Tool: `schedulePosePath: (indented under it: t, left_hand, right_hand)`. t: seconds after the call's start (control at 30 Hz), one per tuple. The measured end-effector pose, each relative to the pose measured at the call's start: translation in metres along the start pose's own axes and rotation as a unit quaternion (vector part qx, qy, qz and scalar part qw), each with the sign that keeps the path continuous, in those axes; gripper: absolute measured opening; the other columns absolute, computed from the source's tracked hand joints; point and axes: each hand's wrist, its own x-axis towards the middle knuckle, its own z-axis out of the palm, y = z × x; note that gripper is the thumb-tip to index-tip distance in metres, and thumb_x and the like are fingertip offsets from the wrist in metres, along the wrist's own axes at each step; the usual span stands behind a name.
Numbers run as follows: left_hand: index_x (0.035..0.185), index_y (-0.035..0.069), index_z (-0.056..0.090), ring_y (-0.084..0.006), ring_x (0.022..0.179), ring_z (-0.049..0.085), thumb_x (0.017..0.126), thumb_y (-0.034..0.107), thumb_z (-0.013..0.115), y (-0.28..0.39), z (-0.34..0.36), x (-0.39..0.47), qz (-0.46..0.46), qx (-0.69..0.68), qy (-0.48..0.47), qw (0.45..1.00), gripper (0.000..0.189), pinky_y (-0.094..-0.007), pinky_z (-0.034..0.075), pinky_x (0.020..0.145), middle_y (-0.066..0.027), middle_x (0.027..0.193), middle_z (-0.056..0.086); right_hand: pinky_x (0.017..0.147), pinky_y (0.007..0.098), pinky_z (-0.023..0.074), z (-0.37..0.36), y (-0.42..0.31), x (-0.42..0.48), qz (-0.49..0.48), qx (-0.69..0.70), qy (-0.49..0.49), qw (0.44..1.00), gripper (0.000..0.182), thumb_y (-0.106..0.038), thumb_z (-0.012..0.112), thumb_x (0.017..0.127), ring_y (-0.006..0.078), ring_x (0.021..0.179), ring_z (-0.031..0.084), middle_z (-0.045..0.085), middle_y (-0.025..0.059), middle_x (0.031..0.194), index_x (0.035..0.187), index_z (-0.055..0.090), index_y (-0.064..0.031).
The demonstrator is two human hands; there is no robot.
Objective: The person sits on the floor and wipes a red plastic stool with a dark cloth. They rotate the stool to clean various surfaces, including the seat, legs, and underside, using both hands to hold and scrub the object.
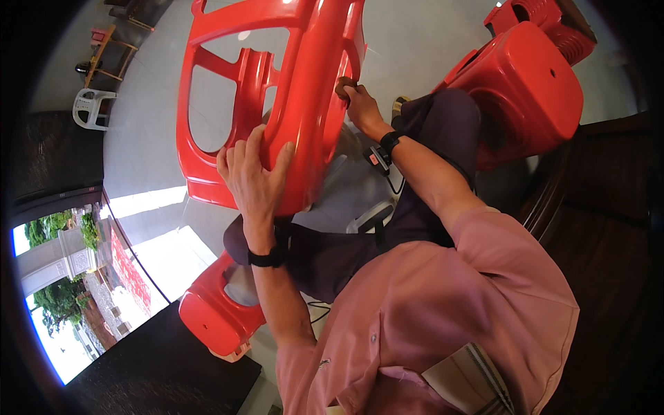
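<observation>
A large red plastic stool (298,119) lies tilted in front of me, its legs and open side frames showing. My left hand (254,176) rests with spread fingers on its lower edge, the thumb on the red panel and the fingers towards the side opening. At the stool's right side, my right hand (358,101) is closed around a small dark brown thing, possibly a cloth or pad, against the inner edge; its exact kind is hard to tell. Both wrists wear black bands.
Red plastic stools (539,83) stand at the right, beside my knee. Another red stool (207,316) is at the lower left. A white plastic chair (92,109) and a wooden frame (106,57) stand farther off. A black cable hangs by my legs, near a dark wooden door (607,207).
</observation>
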Motion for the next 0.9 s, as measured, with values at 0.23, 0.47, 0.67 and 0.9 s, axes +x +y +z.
schedulePosePath:
  t: [0.23,0.47,0.67,0.9]
  left_hand:
    - [0.129,0.009,0.071,-0.0292,0.106,0.063,0.092,0.042,0.08,-0.007,0.002,0.002,-0.021,0.001,-0.025,0.999,0.051,-0.0509,0.034,0.119,-0.0096,0.106,0.069]
    - [0.13,0.009,0.071,-0.028,0.105,0.063,0.092,0.041,0.08,-0.013,-0.002,-0.005,-0.034,-0.004,-0.028,0.999,0.05,-0.0506,0.034,0.118,-0.0092,0.105,0.068]
    - [0.13,0.009,0.071,-0.0278,0.104,0.063,0.092,0.042,0.08,-0.013,-0.001,-0.003,-0.02,-0.006,-0.03,0.999,0.051,-0.0509,0.032,0.118,-0.0091,0.104,0.068]
    - [0.126,0.008,0.072,-0.0273,0.098,0.061,0.09,0.048,0.081,-0.003,0.006,0.01,0.018,-0.012,0.003,1.0,0.055,-0.0499,0.035,0.115,-0.0081,0.096,0.064]
  right_hand:
    - [0.1,0.0462,0.054,0.001,-0.018,-0.065,-0.048,0.13,-0.258,0.956,0.044,-0.003,0.063,0.081,0.0399,0.115,0.067,0.071,0.023,0.119,0.123,0.073,-0.0112]
    - [0.096,0.041,0.0556,-0.028,-0.038,-0.061,0.221,0.416,-0.117,0.874,0.046,0.004,0.051,0.083,0.0269,0.108,0.071,0.075,0.0146,0.109,0.125,0.07,0.0031]
    - [0.07,0.0432,0.0539,0.006,0.025,0.039,0.379,0.674,0.017,0.634,0.022,-0.024,0.055,0.106,0.027,0.072,0.063,0.067,0.0104,0.091,0.111,0.068,-0.0076]
    - [0.07,0.0436,0.0494,0.056,0.051,0.018,0.334,0.459,0.051,0.822,0.035,-0.034,0.051,0.107,0.0221,0.085,0.064,0.069,0.0122,0.096,0.106,0.069,-0.0033]
